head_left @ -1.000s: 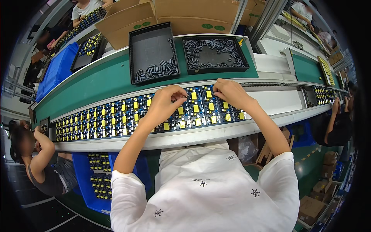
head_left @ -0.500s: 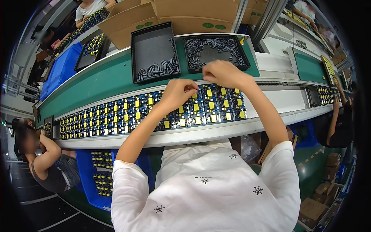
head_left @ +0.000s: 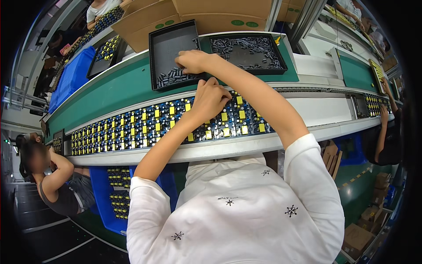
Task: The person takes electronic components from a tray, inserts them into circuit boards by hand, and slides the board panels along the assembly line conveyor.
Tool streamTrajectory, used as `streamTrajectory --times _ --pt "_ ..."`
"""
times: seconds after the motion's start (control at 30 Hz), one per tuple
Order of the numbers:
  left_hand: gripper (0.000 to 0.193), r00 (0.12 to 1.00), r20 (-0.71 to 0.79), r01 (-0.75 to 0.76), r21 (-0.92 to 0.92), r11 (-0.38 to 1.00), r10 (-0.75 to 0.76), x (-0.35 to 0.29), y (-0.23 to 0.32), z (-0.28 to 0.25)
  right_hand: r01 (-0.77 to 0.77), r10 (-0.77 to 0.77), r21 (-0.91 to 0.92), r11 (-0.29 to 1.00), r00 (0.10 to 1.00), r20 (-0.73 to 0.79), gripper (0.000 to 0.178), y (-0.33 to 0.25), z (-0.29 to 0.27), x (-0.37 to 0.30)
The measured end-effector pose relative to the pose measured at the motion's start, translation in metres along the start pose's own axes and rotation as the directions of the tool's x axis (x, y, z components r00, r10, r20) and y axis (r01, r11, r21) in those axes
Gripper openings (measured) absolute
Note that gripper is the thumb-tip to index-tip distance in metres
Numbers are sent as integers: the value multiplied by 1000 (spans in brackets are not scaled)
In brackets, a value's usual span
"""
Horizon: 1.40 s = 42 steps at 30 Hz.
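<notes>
A long row of blue circuit boards [head_left: 151, 127] with yellow block parts lies along the rail before me. Over the boards' far edge is my left hand [head_left: 210, 100], its thumb and fingers pinched together; whatever sits between them is too small to make out. My right hand [head_left: 192, 61] reaches across to the left black tray [head_left: 173, 44], above its near right part. Its fingers are curled down by a heap of small dark cylindrical components [head_left: 173, 78], and what they grip is hidden. A second black tray [head_left: 283, 70] holds more such cylinders, scattered round its middle.
Cardboard boxes [head_left: 224, 11] stand behind the trays on the green mat [head_left: 118, 83]. A blue bin [head_left: 99, 198] with boards is below the rail on the left. One person [head_left: 59, 180] sits at left; another person's arm [head_left: 383, 132] reaches boards at right.
My right hand has moved left from the near edge of the right tray to the left tray. My left hand has shifted slightly right and stays pinched over the boards.
</notes>
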<state>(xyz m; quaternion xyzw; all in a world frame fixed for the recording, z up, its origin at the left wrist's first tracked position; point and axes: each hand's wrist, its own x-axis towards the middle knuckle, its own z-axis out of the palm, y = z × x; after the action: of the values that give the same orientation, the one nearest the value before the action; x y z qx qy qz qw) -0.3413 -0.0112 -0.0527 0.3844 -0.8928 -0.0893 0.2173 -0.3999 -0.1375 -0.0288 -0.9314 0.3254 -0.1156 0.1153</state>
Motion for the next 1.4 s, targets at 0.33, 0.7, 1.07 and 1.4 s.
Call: streamTrajectory --times 0.33,0.7,1.07,1.4 --pt "6 996 -42 -69 78 995 73 3 3 1 25 -25 108 994 1000 2 15 9 -1 -1" --pt "6 994 21 -105 39 994 104 4 8 -9 56 -36 211 976 994 -99 14 12 -1 -4" --pt "6 985 -142 -92 59 994 99 -4 0 -5 82 79 383 920 919 -385 16 16 -25 -70" --pt "12 947 -254 205 0 979 -199 3 -123 -43 -272 445 758 593 895 -26 12 0 -27 -227"
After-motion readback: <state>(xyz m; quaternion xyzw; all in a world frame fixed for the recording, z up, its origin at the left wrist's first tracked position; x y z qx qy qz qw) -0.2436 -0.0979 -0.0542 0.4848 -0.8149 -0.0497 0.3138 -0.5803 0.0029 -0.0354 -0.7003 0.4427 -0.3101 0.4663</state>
